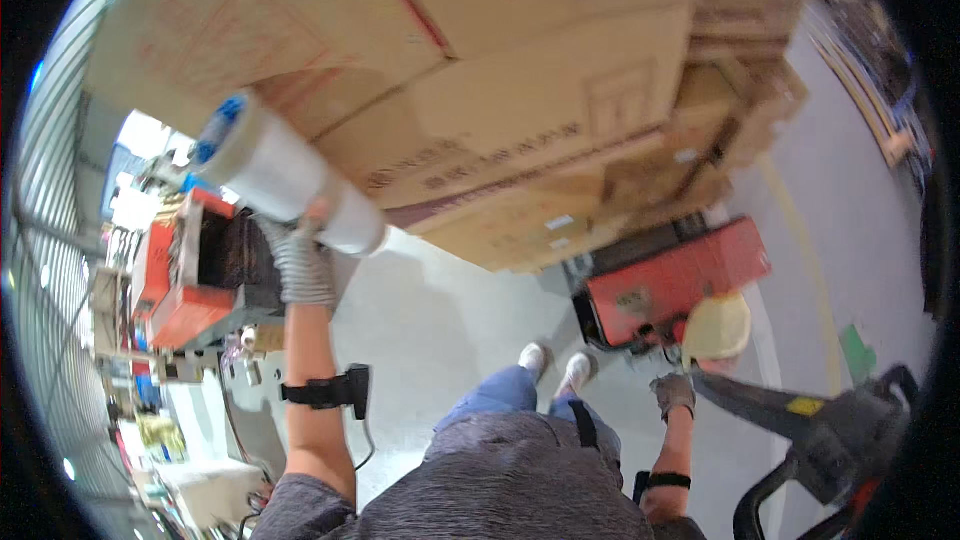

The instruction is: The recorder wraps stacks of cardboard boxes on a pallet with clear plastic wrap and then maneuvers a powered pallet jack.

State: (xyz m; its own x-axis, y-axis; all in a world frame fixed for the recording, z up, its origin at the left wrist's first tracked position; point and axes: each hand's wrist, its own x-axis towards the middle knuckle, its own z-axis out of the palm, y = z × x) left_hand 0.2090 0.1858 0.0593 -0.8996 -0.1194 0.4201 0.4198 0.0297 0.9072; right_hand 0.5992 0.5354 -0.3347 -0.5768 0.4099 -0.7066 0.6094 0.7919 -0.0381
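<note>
In my gloved left hand (302, 258) is a thick white roll of stretch film (290, 180). The fingers are closed round its lower part, and the roll tilts up to the left with a blue core end showing. It reaches close to the tall stack of cardboard boxes (500, 110) in front of me. My gloved right hand (673, 396) hangs low at my right side, its fingers curled with nothing visible in them. Close beside it is the black handle arm (750, 402) of a pallet truck.
Under the boxes' right side stands a red machine body (680, 280), with a pale yellow round piece (718, 328) by it. Orange-red bins (185, 315) and cluttered shelves line the left. Long wooden strips (855, 90) lie at the far right. A yellow line (805, 250) crosses the floor.
</note>
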